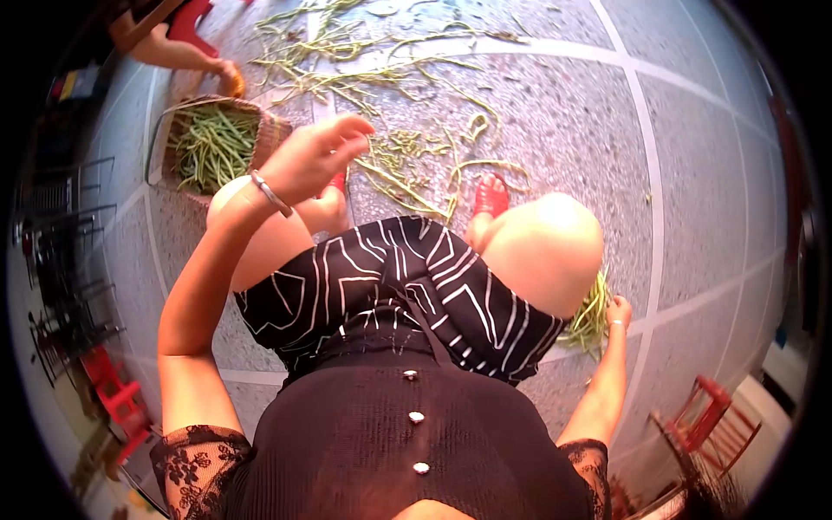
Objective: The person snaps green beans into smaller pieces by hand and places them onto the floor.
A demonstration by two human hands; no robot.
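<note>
Left hand (319, 158), raised between 10 and 11 o'clock from the frame's centre, is open, its fingers loosely curved. Right hand (619, 310), between 3 and 4 o'clock, is lowered past the right knee (555, 232) to the edge of a bunch of beans (592, 316); whether it grips any cannot be told. Speckled floor (563, 113), divided by pale strips, underlies the scene. On it, between 11 and 12 o'clock, long green beans (334, 74) form a loose, tangled spread, with short pieces (403, 147) nearer the centre. A woven basket (274, 132), at 10 o'clock, contains a heap of cut beans (215, 146); another person's hand (231, 80) is just beside its upper rim. A red chair (709, 399) stands at 4 o'clock, well apart from the basket. A red sandal (491, 198), between 1 and 2 o'clock, lies near a looped bean (511, 164). Smallest, a silver bangle (271, 194) is worn just behind the left hand.
</note>
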